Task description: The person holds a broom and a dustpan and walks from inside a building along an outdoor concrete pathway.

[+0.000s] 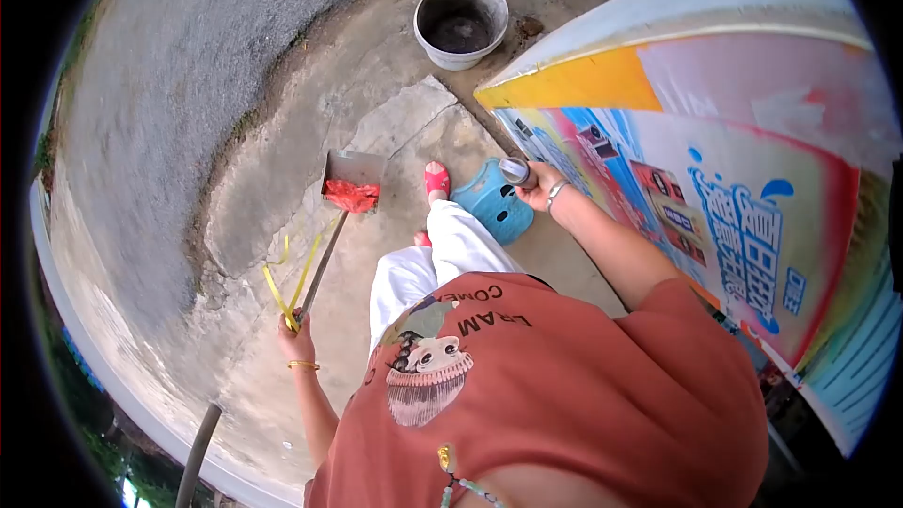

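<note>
Both of my hands are full. My left hand (297, 344) is curled closed around the near end of the dustpan's handle (324, 263), and the same grip has a yellow strap (277, 292), whose loose lengths stick up toward twelve o'clock. The handle runs away from those fingers toward one o'clock, down to the dustpan (354, 166), which sits well apart from my knuckles, low over the concrete ground (254, 216); I can't tell whether it touches. A crumpled red heap (352, 196) lies inside the pan, on the side nearer me.

My right hand (543, 186) is wrapped around a silvery cylinder (515, 170), its round end poking out of my fist toward ten o'clock. What it is, I can't tell. Past it, at nine o'clock from those fingers, is a blue stool (508, 216) with dark holes in its seat; one of my red shoes (436, 181) is just beside that. A pale bucket (458, 59) stands at eleven o'clock, farther off, and a big printed panel (696, 198) rises at three o'clock.
</note>
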Action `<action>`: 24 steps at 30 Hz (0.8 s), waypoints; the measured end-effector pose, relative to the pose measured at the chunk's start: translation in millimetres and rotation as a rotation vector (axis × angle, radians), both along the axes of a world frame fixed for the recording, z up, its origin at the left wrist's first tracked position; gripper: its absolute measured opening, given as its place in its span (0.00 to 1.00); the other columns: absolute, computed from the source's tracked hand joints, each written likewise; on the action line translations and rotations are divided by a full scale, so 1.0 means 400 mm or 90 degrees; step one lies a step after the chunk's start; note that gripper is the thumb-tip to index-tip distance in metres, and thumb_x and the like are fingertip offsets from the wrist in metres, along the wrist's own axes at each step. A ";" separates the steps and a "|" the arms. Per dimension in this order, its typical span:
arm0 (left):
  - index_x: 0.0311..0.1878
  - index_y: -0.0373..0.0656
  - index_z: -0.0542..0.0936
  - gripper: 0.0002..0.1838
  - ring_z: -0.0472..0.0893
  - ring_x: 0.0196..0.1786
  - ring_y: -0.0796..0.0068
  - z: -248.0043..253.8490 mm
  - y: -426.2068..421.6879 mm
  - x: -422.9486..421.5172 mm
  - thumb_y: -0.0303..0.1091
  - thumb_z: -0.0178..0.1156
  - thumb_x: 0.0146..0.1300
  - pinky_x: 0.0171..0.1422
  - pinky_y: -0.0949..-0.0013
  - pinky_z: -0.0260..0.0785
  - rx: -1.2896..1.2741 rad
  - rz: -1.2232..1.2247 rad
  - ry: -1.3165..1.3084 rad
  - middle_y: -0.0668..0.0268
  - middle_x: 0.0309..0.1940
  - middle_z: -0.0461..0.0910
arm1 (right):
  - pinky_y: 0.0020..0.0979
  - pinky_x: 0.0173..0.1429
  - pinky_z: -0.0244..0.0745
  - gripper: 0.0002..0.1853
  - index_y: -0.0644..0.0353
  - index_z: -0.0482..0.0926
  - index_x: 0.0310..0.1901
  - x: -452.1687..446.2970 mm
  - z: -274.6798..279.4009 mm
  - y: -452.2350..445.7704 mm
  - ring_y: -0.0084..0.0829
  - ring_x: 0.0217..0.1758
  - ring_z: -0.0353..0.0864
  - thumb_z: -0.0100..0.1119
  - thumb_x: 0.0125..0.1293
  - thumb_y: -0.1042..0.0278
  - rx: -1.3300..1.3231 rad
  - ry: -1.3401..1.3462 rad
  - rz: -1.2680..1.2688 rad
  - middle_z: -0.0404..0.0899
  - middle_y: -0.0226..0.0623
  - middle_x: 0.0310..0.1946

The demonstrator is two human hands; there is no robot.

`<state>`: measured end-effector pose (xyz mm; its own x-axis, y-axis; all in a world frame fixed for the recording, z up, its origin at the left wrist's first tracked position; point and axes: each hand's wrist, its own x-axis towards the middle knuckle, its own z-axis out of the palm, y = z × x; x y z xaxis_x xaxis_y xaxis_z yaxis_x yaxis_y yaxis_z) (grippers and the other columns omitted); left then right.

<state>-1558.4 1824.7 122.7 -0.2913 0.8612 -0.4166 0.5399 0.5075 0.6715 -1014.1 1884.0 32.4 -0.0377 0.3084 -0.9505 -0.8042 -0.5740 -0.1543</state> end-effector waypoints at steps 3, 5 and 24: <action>0.39 0.37 0.74 0.09 0.74 0.37 0.81 -0.034 0.035 -0.029 0.23 0.58 0.53 0.45 0.77 0.67 0.036 0.047 -0.095 0.69 0.34 0.77 | 0.31 0.27 0.73 0.08 0.55 0.68 0.37 -0.046 -0.005 0.078 0.31 0.28 0.74 0.50 0.58 0.64 0.005 0.007 -0.010 0.74 0.35 0.30; 0.40 0.36 0.74 0.10 0.74 0.36 0.81 -0.035 0.062 -0.024 0.23 0.59 0.53 0.44 0.77 0.67 0.033 0.032 -0.064 0.69 0.33 0.76 | 0.31 0.28 0.74 0.09 0.55 0.68 0.39 -0.047 -0.014 0.123 0.31 0.30 0.74 0.50 0.59 0.63 0.024 0.012 0.001 0.74 0.35 0.31; 0.39 0.38 0.74 0.10 0.72 0.32 0.81 -0.166 0.395 -0.215 0.25 0.61 0.52 0.38 0.77 0.66 0.016 -0.073 -0.055 0.68 0.29 0.76 | 0.27 0.28 0.74 0.06 0.60 0.71 0.25 -0.063 0.073 0.443 0.33 0.30 0.75 0.55 0.54 0.69 0.079 0.167 -0.014 0.72 0.34 0.23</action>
<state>-1644.5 1982.8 56.5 -0.1542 0.8976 -0.4131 0.5333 0.4275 0.7299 -1039.3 2061.1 61.5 -0.2695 0.4247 -0.8643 -0.8377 -0.5461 -0.0071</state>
